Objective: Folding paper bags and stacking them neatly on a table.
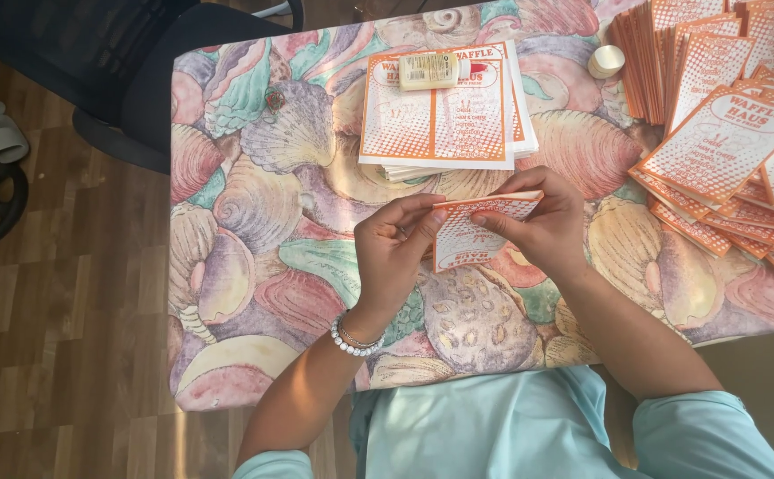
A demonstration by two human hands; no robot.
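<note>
Paper sleeve (475,232), orange-and-white with a dotted pattern, sits between both hands just above the middle of the counter (254,204), a little toward the near edge. Left hand (393,253) pinches its left side with thumb and fingertips pressed together on the paper, and right hand (542,222) pinches the top right edge, where a flap looks folded over. A beaded bracelet (351,341) circles the left wrist.

At the far edge, straight ahead, lies a neat stack of flat printed sheets (444,111) with a small glue bottle (436,71) lying on top of it (its red cap points right). Beside it to the right stands a small roll of tape (606,60). Along the right edge and the far right corner spreads a large, overlapping heap of finished-looking sleeves (724,133).

Judging by the piles, the work seems well along: the heap on the right is large, yet the flat stack is thick, so plenty appears left. The sleeve in hand looks mid-fold, not yet set aside. An office chair (129,62) stands off the far left corner.
</note>
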